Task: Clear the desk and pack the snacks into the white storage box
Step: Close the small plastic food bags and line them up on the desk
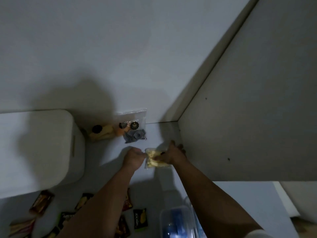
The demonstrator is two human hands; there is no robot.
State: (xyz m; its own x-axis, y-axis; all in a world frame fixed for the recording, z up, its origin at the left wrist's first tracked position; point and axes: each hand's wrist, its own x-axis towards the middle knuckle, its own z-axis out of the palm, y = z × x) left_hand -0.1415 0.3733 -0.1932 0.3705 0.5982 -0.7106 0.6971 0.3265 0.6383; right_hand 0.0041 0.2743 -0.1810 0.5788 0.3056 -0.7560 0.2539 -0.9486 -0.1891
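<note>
One clear packet of pale yellow snacks (157,158) pinched between left hand (133,158) and right hand (169,154); closed white storage box (42,146) unfilled, dark wrappers (140,219) still strewn on white desk (106,155).

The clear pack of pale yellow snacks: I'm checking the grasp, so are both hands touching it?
Touching. The head view shows the left hand pinching the clear pack at its left edge and the right hand gripping its right side.

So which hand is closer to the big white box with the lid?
The left hand. It holds the left edge of the yellow snack packet, on the white storage box's side. The right hand grips the packet's far side.
</note>
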